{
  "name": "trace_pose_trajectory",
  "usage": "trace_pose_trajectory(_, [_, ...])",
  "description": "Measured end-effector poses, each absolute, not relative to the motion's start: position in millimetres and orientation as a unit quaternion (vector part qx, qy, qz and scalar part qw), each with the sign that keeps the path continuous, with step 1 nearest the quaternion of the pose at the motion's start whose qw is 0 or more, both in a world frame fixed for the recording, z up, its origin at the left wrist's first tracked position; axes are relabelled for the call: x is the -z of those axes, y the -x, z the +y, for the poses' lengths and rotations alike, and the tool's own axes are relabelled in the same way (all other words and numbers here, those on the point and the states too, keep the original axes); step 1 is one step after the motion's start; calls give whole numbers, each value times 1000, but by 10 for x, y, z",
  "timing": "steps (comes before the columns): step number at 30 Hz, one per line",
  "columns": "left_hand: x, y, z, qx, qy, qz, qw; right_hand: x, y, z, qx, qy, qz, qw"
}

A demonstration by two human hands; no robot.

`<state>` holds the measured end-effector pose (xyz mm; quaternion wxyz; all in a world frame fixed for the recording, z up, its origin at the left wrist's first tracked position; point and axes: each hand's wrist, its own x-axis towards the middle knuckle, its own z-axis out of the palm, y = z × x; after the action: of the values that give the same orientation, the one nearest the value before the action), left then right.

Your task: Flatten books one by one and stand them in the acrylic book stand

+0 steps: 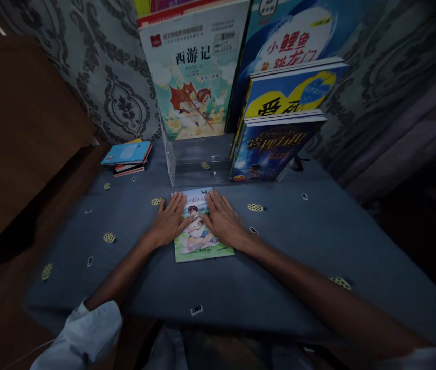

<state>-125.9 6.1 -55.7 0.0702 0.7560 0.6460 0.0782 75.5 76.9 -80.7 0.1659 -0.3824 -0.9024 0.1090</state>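
Observation:
A thin book [197,237] with a green and pale blue illustrated cover lies face up on the cloth-covered table, in front of a clear book stand. My left hand [169,220] rests flat across its left edge, fingers stretched toward the stand. On the right edge, my right hand [222,218] lies flat in the same way. Both thumbs point inward over the cover picture. Parts of the title and both side edges are hidden under the hands.
The clear stand [198,174] holds a pale green book [198,72] and, at right, a dark blue book [272,146] before a yellow-and-blue one [279,95]. A small book pile [127,155] lies back left. Patterned curtains [125,97] hang behind the table [279,277].

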Motion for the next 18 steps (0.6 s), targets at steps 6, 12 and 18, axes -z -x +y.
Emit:
trace_pose_trajectory(6, [549, 1155, -80, -79, -786, 608, 79, 862, -811, 689, -109, 369, -906, 174])
trace_pose_trajectory(12, [512, 998, -265, -86, -801, 588, 73, 802, -854, 544, -113, 377, -907, 152])
trace_pose_trajectory(18, [498, 887, -428, -82, -802, 587, 73, 842, -939, 363, -104, 361, -911, 170])
